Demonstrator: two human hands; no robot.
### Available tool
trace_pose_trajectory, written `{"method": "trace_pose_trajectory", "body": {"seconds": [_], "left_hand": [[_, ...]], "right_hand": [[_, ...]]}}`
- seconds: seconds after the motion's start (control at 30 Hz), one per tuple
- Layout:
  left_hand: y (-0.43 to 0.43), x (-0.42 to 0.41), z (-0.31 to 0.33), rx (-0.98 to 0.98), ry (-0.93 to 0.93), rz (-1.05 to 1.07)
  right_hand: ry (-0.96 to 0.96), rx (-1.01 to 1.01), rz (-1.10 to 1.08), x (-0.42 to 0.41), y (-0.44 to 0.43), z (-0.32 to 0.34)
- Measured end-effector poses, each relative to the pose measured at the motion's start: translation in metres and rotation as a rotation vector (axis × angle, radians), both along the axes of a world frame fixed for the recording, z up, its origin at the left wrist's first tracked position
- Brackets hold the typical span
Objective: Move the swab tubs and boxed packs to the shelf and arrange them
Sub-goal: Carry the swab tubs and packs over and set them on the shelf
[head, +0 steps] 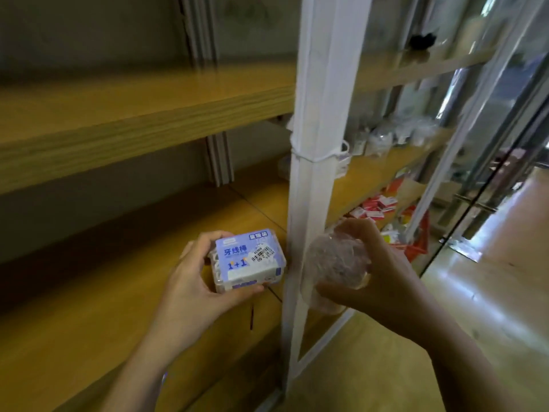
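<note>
While our left hand (190,281) grips the blue-labelled clear plastic box (248,260) and our right hand (377,272) clasps the round clear tub (334,270), we should set both squarely on the bare wooden shelf (104,292).

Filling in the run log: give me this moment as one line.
left hand: holds boxed pack | right hand: holds clear tub | both over wooden shelf | nothing placed yet

Two bare forearms, no sleeves or watch, end in the left hand (190,281) and right hand (377,269), without rings.
</note>
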State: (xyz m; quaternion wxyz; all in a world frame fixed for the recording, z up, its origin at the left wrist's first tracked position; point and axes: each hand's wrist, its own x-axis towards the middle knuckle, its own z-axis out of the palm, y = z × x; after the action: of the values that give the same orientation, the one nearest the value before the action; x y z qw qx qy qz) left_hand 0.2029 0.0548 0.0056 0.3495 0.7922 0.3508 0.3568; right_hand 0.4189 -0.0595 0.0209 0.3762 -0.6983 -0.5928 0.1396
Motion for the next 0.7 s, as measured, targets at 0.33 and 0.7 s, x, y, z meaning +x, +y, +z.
{"method": "trace_pose_trajectory", "body": {"seconds": [0.33, 0.7], "left_hand": [[-0.064, 0.137, -0.007, 0.063, -0.013, 0.023], [-0.034, 0.244, -0.019, 0.27, 0.126, 0.245]], "right_hand": [[-0.116, 0.011, -0.044, 0.129, -0.054, 0.014], [-0.062, 0.021, 0.004, 0.228, -0.039, 0.01]]}}
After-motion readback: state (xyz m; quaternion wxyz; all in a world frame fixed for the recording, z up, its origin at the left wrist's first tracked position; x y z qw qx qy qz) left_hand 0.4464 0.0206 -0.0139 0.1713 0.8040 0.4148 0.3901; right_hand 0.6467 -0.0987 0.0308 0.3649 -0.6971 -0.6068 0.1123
